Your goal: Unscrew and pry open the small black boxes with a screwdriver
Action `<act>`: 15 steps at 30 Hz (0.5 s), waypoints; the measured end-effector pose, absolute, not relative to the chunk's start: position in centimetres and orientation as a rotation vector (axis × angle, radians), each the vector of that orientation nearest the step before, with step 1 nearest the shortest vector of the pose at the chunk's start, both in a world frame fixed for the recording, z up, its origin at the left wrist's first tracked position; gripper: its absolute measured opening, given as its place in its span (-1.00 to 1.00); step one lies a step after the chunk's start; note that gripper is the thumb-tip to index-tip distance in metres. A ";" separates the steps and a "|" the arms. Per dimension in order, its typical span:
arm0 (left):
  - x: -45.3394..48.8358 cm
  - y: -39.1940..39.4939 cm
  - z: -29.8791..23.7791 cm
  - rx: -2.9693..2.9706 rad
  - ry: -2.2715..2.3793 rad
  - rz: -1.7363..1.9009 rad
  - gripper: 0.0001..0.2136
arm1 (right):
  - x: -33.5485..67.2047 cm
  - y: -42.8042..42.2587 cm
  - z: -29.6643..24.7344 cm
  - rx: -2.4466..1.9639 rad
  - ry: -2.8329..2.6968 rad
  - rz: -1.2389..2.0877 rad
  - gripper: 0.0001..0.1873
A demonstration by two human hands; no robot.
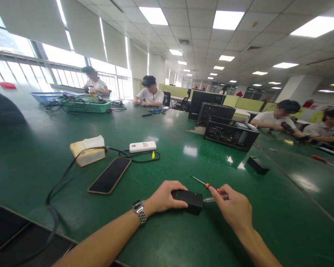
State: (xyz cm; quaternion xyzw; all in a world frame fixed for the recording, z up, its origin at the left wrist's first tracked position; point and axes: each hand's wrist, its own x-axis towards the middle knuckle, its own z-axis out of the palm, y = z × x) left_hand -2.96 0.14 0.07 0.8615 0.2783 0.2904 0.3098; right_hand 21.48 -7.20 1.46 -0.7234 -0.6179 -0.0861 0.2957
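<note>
At six o'clock in the view, low on the green desk (30, 167), the left hand (164, 198) closes over one end of a small black box (193, 203) and presses it flat. At its three o'clock the right hand (233, 209) pinches a thin silver tool (215, 199) with its tip at the box's edge. A slim orange-collared screwdriver (200, 181) lies just beyond, at twelve. A dark phone (110, 175) lies at ten o'clock.

table (30, 163): green | box (189, 200): black | screwdriver (206, 184): orange grip | power bank (142, 147): white (glossy)
</note>
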 end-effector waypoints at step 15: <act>-2.9 0.1 -0.8 2.273 0.717 0.821 -0.58 | 23.9 -8.1 0.4 -1.730 -1.436 0.119 -0.49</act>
